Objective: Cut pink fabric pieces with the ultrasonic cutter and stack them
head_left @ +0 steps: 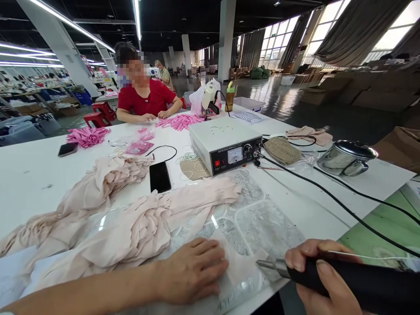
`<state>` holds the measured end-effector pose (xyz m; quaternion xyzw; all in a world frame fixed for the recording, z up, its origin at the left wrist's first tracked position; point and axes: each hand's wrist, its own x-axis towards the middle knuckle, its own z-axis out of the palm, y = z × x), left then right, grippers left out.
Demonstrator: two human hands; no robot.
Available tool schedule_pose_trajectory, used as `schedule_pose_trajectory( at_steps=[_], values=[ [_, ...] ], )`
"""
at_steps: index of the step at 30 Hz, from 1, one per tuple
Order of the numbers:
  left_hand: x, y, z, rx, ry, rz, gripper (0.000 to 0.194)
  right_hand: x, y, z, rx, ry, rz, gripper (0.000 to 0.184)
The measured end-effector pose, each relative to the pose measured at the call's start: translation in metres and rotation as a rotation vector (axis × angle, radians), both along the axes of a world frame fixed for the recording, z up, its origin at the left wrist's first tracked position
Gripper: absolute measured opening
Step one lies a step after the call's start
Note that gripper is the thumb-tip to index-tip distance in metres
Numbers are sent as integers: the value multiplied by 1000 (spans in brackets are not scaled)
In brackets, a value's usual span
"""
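Note:
My left hand (197, 269) lies flat, fingers stretched, on the edge of a thin pale beige fabric piece (238, 262) over a clear patterned sheet (267, 218). My right hand (328, 278) is closed around a black corded handpiece (367, 282) with a pointed metal tip. That tip points left, close to the fabric's right corner; I cannot tell whether they touch. Layered beige fabric strips (147, 223) spread beyond my left forearm. A second beige bundle (101, 181) lies farther left.
A control box (226, 144) stands mid-table, its black cable (315, 188) running right. Around it are a phone (160, 177), a brown pattern piece (282, 150) and a lidded steel mug (347, 157). Across the table a person in red (147, 98) handles pink strips (180, 121).

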<state>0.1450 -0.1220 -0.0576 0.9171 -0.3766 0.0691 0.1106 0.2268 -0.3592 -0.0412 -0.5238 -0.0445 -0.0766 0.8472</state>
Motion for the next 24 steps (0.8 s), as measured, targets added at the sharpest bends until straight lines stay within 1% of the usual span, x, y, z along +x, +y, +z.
schedule_pose_trajectory(
  at_steps=[2,3,7,9,10,14,15,20,24],
  values=[
    [2,2,-2,13,-14,55,41,0,0,2,35,-2,-3,8],
    [5,3,-3,20,-12,47,42,0,1,4,54,6,3,8],
    [22,8,-4,-12,23,-105,37,0,3,8,104,46,19,10],
    [29,9,-3,-38,25,-152,33,1,5,8,134,26,12,10],
    [31,9,-2,-46,23,-146,32,2,6,8,150,15,11,12],
    [25,3,1,-66,23,10,29,8,16,4,207,-10,14,14],
    [22,1,1,-70,23,22,29,10,18,3,214,-16,18,13],
    [22,1,1,-53,54,-79,34,14,24,-4,226,-26,15,13],
    [24,2,0,-38,53,-56,36,18,25,-11,249,1,-33,15]
  ],
)
